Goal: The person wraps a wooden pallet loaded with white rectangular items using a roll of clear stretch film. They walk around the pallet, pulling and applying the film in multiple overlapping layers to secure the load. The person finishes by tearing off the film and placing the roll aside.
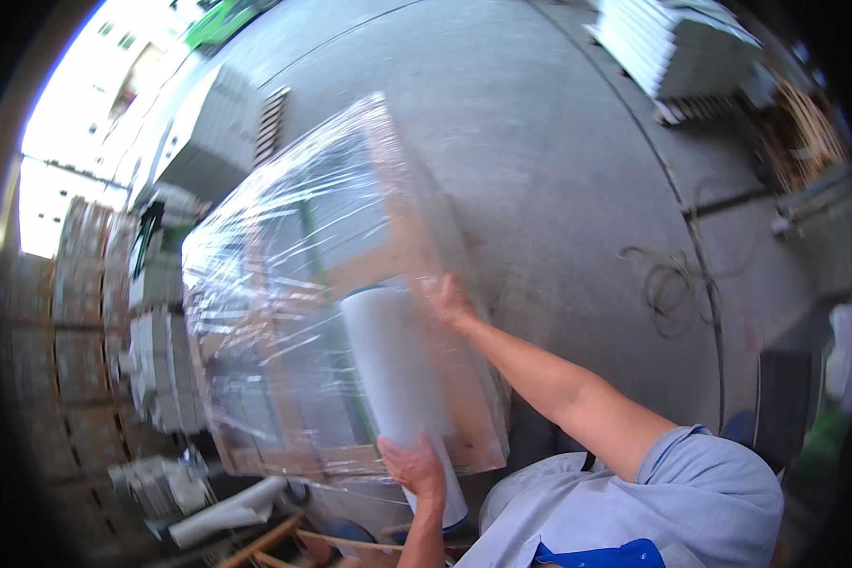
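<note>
A long roll of clear stretch film [381, 355] stands tilted against the near side of a wrapped pallet load [284, 275]. My left hand [415, 466] grips the roll low down, its fingers curled round the side. Higher up, my right hand [452, 301] is at the roll's right side, close to the load's edge; its fingers are bent and partly blurred. The load is a large boxy stack with brown edge boards [388, 180] and a green strap [310, 222] under shiny, creased film.
Stacked cartons [80, 322] rise at the left. Pale stacked panels [208, 128] stand beyond the load, and another white stack on a pallet [677, 52] is at the far right. A loose cord [667, 293] lies on the concrete floor [559, 189]. Wooden pieces [265, 544] lie near lower left.
</note>
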A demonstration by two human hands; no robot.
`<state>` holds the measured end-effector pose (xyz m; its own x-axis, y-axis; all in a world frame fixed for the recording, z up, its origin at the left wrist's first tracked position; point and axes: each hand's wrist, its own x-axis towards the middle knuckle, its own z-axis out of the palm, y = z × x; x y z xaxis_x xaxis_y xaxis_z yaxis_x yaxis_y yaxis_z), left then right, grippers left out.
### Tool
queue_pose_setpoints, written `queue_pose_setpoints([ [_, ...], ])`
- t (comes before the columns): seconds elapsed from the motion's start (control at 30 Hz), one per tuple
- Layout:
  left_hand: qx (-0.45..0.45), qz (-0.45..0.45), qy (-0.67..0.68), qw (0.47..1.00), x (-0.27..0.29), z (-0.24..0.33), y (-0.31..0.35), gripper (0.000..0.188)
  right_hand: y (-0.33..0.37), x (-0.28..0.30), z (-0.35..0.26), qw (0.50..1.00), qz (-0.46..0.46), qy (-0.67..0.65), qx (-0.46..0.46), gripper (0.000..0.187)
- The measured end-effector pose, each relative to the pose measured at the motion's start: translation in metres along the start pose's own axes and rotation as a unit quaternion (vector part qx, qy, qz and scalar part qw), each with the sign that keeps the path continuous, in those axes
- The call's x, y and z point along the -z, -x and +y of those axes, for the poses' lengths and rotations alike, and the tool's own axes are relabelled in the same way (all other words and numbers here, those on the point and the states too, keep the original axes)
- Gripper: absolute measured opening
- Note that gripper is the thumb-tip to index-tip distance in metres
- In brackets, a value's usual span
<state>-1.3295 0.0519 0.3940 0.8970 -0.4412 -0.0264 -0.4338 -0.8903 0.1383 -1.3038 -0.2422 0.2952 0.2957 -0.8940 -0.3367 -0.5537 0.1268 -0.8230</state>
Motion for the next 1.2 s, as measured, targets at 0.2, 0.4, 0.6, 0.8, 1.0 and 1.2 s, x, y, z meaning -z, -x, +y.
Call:
queue_pose_setpoints([
  [0.2, 0.047, 0.007, -0.101, 0.994, -0.01, 0.037, 0.021, 0.09, -0.008, -0.022, 0.016, 0.994, 0.062, 0.039, 0.08, 0.058],
  [0.4, 0.063, 0.066, -0.094, 0.991, -0.017, 0.072, 0.039, 0.093, -0.019, 0.0, 0.012, 0.987, -0.034, 0.087, 0.131, 0.062],
  [0.6, 0.09, 0.13, -0.071, 0.985, -0.016, 0.083, 0.038, 0.089, -0.042, 0.03, -0.107, 0.936, -0.224, -0.023, 0.269, 0.056],
  [0.8, 0.125, 0.142, -0.009, 0.982, -0.008, 0.083, 0.04, 0.068, -0.02, -0.016, -0.146, 0.832, -0.27, 0.301, 0.379, 0.055],
  [1.0, 0.609, 0.221, -0.07, 0.759, 0.007, 0.027, 0.081, 0.049, -0.03, -0.008, -0.135, 0.829, -0.296, 0.271, 0.39, 0.055],
  [1.2, 0.731, 0.216, 0.166, 0.626, -0.007, 0.01, 0.123, 0.064, -0.036, -0.003, -0.115, 0.847, -0.258, 0.173, 0.432, 0.055],
])
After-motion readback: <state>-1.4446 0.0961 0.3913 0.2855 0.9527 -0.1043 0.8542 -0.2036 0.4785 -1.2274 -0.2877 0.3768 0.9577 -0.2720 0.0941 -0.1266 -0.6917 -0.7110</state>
